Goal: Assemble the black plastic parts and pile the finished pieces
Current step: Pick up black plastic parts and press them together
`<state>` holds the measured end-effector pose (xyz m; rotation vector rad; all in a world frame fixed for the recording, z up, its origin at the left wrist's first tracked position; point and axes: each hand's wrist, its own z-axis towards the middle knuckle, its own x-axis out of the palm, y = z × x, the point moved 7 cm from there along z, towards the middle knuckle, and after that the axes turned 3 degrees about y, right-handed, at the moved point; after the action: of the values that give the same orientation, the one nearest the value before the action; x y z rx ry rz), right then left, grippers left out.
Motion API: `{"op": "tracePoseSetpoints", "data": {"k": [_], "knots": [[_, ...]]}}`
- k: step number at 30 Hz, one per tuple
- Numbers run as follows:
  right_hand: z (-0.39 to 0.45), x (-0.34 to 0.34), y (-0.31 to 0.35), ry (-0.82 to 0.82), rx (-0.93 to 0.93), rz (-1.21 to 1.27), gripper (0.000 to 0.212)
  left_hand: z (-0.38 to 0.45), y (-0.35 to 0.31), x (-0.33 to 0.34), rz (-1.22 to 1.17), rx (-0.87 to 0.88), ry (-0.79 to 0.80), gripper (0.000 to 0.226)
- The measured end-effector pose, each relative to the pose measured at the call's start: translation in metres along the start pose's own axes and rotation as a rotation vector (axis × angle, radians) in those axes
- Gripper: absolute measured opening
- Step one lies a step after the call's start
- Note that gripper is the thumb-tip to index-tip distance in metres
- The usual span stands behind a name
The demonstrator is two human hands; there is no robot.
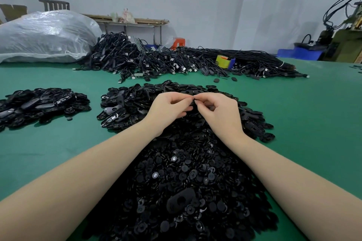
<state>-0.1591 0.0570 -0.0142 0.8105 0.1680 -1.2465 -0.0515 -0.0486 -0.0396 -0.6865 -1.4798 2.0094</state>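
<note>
A large heap of small round black plastic parts [182, 178] lies on the green table in front of me, with an oval black shell [181, 199] on top near the front. Behind it sits a heap of oval black shells [133, 103]. My left hand [168, 111] and my right hand [219, 111] meet above the far heap, fingertips together, pinching a small black part [194, 100] between them. The part is mostly hidden by my fingers. A separate pile of black pieces [43, 103] lies at the left.
A long mass of black cables [176, 60] runs across the back of the green table [303, 123], with a yellow and blue box [225, 61] in it. A big clear plastic sack [47, 35] lies at back left. Machinery stands at far right.
</note>
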Motion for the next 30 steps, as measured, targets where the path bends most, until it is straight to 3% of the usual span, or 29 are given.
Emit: {"op": "tracePoseSetpoints", "data": {"k": [16,30], "knots": [[-0.0016,-0.0041,0.0087,0.004,-0.020,-0.070,0.015,-0.0012,-0.0011,0.0019,0.006,-0.024,0.015,0.011],[-0.0012,-0.0035,0.0071,0.018,-0.009,-0.061,0.024,0.0001,0.0024,-0.0010,-0.015,-0.037,0.005,0.022]]}}
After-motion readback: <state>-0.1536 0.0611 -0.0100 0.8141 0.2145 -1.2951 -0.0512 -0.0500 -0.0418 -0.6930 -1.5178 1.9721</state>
